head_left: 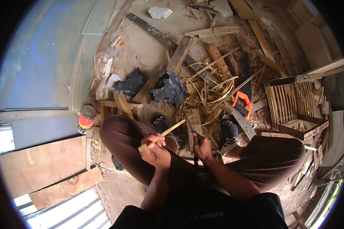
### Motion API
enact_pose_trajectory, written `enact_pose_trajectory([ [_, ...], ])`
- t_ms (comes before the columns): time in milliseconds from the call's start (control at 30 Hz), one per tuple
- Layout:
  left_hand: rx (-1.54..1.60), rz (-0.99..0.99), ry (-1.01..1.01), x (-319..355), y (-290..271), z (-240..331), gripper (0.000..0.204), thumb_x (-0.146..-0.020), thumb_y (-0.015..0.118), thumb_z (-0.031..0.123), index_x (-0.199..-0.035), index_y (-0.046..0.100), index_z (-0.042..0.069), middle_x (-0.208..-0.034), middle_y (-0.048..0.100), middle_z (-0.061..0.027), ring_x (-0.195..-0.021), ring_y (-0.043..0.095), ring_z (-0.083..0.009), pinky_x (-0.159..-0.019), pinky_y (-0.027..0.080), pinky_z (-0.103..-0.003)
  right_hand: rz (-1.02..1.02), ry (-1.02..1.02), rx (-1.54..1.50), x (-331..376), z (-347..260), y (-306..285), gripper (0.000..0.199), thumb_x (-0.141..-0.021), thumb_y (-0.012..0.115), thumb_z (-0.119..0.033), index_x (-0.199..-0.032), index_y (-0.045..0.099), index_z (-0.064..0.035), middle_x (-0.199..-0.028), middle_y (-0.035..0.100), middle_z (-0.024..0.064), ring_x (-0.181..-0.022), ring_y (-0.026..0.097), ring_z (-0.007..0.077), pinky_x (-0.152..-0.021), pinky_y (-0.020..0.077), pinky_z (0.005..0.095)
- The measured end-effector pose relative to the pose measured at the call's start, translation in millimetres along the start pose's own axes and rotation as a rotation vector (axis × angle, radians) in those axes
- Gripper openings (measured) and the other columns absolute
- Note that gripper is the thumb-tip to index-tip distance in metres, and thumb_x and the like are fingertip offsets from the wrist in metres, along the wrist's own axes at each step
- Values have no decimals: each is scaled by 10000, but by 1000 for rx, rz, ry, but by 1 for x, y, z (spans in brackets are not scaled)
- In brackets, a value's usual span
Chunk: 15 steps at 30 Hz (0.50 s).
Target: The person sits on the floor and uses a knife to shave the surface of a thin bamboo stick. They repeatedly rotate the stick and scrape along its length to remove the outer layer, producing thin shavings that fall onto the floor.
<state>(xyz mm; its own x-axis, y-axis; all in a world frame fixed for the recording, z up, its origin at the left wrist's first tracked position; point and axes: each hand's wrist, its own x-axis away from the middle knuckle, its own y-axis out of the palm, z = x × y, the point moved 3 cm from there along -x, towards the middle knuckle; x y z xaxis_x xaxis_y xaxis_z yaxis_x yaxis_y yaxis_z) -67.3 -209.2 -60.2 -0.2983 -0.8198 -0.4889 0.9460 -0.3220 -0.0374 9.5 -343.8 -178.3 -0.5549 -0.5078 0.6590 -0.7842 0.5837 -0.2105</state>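
My left hand [155,150] is closed around a pale wood or bamboo strip [173,127], which slants up to the right above my lap. In my right hand [202,148] is a narrow dark knife [190,124], its blade pointing up and toward the strip's far end. Whether blade and strip touch, I cannot tell. Beyond both hands, between my feet, lies a wooden board [194,119]. Curled pale shavings [202,100] are heaped past it. A broad-bladed knife [244,124] rests beside my right foot, near a handsaw with an orange handle [249,102].
Black plastic bags [167,91] lie ahead, among loose planks [179,53]. At the left stands a paint tin [88,115] beside leaning sheets. A slatted wooden frame [292,105] is at the right, with scrap wood around it. My bent knees flank the work area.
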Motion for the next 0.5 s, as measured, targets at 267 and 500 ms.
enact_pose_trajectory([
  [267,65,-45,-79,-2,-7,-3,391,-1072,463,259,-825,529,-36,-732,555,-114,-577,488,-154,-558,423,-270,167,-583,-118,17,-18,20,335,-1054,509,-247,-1117,684,31,-623,578,192,-566,563,172,-574,470,342],
  [500,-47,-219,45,-6,0,4,429,-1074,451,322,-915,581,-54,-746,565,-127,-647,576,-228,-712,496,-338,178,-70,-37,-38,43,7,540,-1020,483,-468,-1136,678,22,-950,689,302,-1014,671,447,-853,514,455],
])
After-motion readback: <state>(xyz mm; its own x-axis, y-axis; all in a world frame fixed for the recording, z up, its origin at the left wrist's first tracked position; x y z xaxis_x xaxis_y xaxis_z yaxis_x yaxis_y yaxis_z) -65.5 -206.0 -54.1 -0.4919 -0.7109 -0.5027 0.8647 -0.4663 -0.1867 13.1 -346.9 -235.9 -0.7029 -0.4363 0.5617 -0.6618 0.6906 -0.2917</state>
